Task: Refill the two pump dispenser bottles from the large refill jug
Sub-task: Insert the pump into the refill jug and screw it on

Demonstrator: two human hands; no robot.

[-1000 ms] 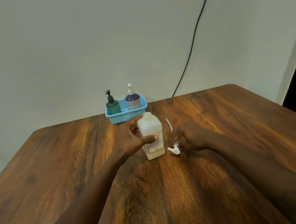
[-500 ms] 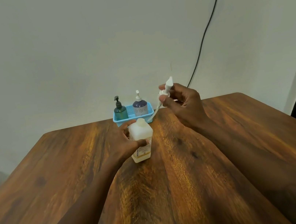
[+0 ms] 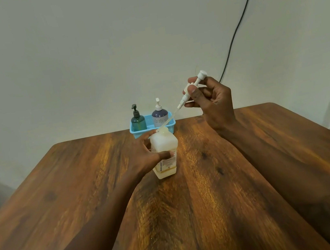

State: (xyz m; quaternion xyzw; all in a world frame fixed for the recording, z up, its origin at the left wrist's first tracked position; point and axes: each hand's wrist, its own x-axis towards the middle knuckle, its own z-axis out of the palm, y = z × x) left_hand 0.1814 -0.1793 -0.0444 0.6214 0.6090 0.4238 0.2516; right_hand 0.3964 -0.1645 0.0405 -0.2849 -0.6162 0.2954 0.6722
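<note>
Two grips are engaged in the head view: the left grip curls round the upright refill jug on the table, and the right grip pinches the pump above and right of the jug. The pump's long axis slopes down-left, so its dip tube ends at the jug's neck. The green bottle and purple bottle stand in the basket just behind.

Left hand grips the jug from its left side. To the right of that grip and nearer than it, open table. Just behind the grip, the basket with green bottle and purple bottle blocks passage. Above the grip, the tube of the pump slants up to the right hand.
</note>
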